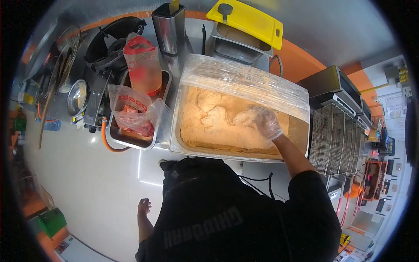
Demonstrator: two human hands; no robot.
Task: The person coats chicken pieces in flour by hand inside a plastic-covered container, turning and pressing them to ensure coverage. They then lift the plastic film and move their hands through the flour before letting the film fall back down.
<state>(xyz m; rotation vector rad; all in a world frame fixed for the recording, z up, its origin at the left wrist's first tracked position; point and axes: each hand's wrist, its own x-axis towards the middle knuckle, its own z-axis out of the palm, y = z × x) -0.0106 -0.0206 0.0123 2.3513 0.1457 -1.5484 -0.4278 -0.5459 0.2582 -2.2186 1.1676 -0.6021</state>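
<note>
My right hand [267, 124], in a clear plastic glove, reaches into a large metal pan [173, 139] of orange-tinted flour [214, 135]. Its fingers close around a pale, lumpy, flour-coated piece [245, 116]; what lies under the coating cannot be made out. More coated lumps [211, 105] sit half buried in the flour to the left. Clear plastic wrap [248, 78] covers the far part of the pan. Away from the counter, my left hand [145, 205] hangs low over the floor, bare, its fingers curled in with nothing visible in them.
Left of the pan, a metal tray [131, 142] holds raw meat [136, 122] in a clear bag and a red-printed bag [142, 63]. A yellow board [248, 22] lies over a metal container [238, 52] behind. Wire fryer baskets [336, 139] stand to the right.
</note>
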